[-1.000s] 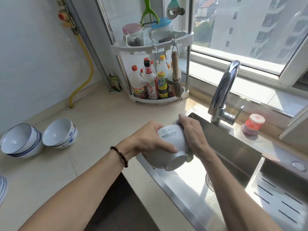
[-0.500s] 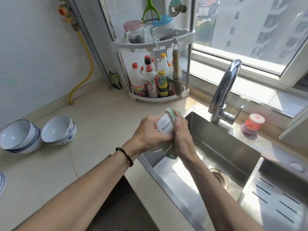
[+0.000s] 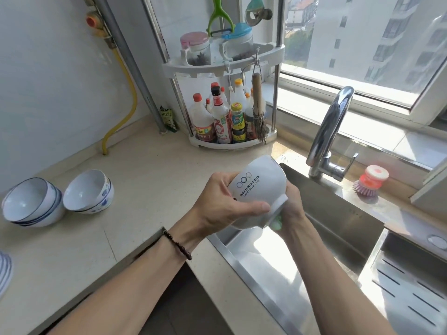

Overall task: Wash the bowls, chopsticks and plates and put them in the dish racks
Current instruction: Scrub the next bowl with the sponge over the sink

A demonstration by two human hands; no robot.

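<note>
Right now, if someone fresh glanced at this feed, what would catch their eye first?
The white bowl printed "BEIJING 2008", held over the near-left corner of the steel sink: the left hand grips its side, while the right hand works a green sponge at its base. Next, the stacked blue-rimmed bowls on the counter at far left, and the tall chrome faucet behind the sink.

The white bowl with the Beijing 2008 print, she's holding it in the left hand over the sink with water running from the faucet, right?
No water runs from the faucet in the head view. The left hand does hold the white bowl over the sink.
</note>
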